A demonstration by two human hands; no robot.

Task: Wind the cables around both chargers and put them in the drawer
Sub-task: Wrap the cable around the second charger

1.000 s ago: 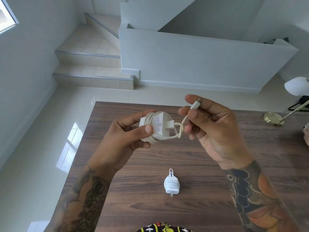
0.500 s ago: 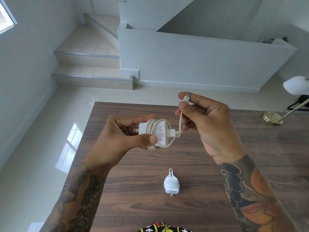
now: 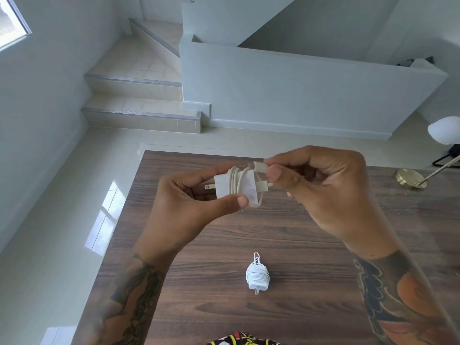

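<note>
My left hand (image 3: 189,202) grips a white charger (image 3: 225,186) above the table, its prongs pointing left and its pale cable wound around the body in several turns. My right hand (image 3: 321,192) pinches the cable's free plug end (image 3: 260,166) right at the charger's top edge. A second white charger (image 3: 257,276), with its cable wound tight, lies on the wooden table (image 3: 224,245) below my hands, prongs toward me. No drawer is in view.
A brass lamp base (image 3: 409,179) with a slanted stem and a white shade (image 3: 444,129) stands at the table's far right. Beyond the table are a glossy tiled floor, steps at the back left and a low white wall.
My right hand has brought the cable's plug end down and left, from above the charger to its top edge. The loose loop has shortened. The charger on the table has not moved.
</note>
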